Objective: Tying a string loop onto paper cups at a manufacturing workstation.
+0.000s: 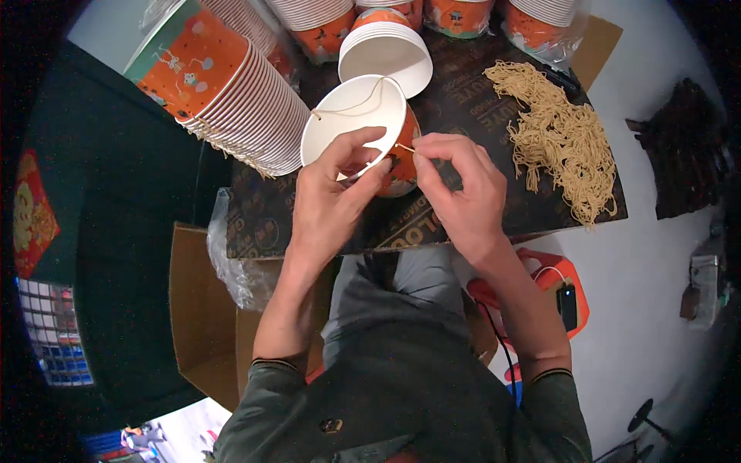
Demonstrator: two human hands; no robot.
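A paper bucket (318, 143) with a white inside and an orange printed outside is tilted toward me over the table. My left hand (328, 193) grips its near rim, thumb outside and fingers reaching in. A thin tan cord (351, 109) loops across the bucket's mouth from a hole near the left rim. Beside the right side of the bucket, my right hand (467, 181) pinches a short end of cord that sticks out through the wall. On the right of the table lies a loose heap of tan cords (567, 143).
Left of the bucket leans a long nested stack of buckets (247, 108), cords along its lower side. Behind stand several more stacks, some plastic-wrapped, and a tipped white-mouthed stack (386, 58). Below the dark printed tabletop (463, 100) are a cardboard box (202, 309) and an orange seat (577, 282).
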